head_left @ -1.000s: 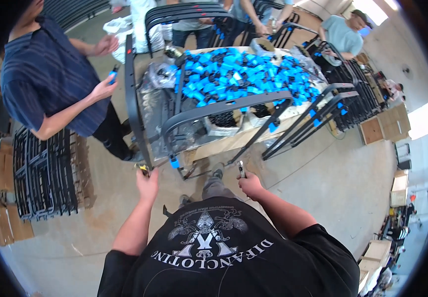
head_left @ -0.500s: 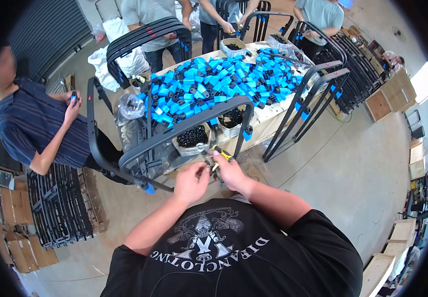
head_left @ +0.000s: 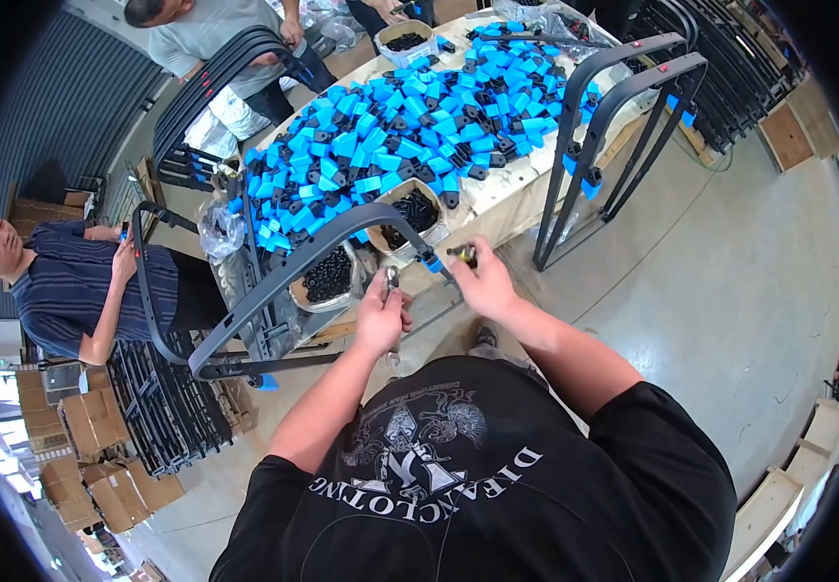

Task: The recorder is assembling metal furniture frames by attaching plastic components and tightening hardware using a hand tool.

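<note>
My left hand [head_left: 380, 315] is closed round a silver wrench [head_left: 392, 277], whose ends show above and below the fist. To its right, my right hand [head_left: 482, 281] grips a small yellow-and-black tool [head_left: 464, 254]; its exact kind is hard to make out. Both hands are beside the near leg of a bent black tube frame [head_left: 295, 260], which has a blue end piece [head_left: 430, 263] close to my right fingers. Just beyond the hands stand a box of small black parts [head_left: 328, 276] and another box of black pieces [head_left: 406, 215].
A large heap of blue and black plastic pieces [head_left: 390, 136] covers the table [head_left: 511, 199]. More black tube frames [head_left: 623, 126] stand at the right end. A person in a dark striped shirt [head_left: 80, 281] stands at the left, others across the table. Cardboard boxes [head_left: 99, 422] are stacked at lower left.
My hands have drawn apart, with the right one moving up and to the right towards the frame's blue end piece. The whole view has shifted, so the table appears further left and up.
</note>
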Motion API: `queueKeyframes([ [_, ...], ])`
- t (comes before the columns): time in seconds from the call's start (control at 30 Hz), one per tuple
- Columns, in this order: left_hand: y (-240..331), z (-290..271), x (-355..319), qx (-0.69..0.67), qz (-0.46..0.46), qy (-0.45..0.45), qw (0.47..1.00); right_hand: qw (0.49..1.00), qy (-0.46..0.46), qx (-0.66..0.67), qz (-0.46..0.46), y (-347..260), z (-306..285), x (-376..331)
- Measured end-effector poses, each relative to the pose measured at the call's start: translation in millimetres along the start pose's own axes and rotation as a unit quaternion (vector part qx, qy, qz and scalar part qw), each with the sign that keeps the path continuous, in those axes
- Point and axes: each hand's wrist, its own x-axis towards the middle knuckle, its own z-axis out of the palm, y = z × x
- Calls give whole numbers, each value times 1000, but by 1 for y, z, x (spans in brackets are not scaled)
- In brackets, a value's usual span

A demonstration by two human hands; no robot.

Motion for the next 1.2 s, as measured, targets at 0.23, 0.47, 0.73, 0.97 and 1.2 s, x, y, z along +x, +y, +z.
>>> queueKeyframes([
  [0.23, 36, 29, 13, -64, -89, -28, 994, 963, -19, 260, 68, 22, 6, 62],
  [0.47, 56, 34, 10, -138, -87, -41, 986, 943, -36, 304, 134, 31, 17, 74],
  [0.73, 68, 30, 11, -182, -110, -85, 973, 928, -93, 327, 154, 38, 12, 81],
  [0.97, 55, 40, 17, -180, -104, -106, 972, 987, -106, 118, 23, 52, -4, 99],
  [1.2, 13, 69, 32, 343, 51, 73, 935, 946, -246, 18, 210, -20, -37, 104],
])
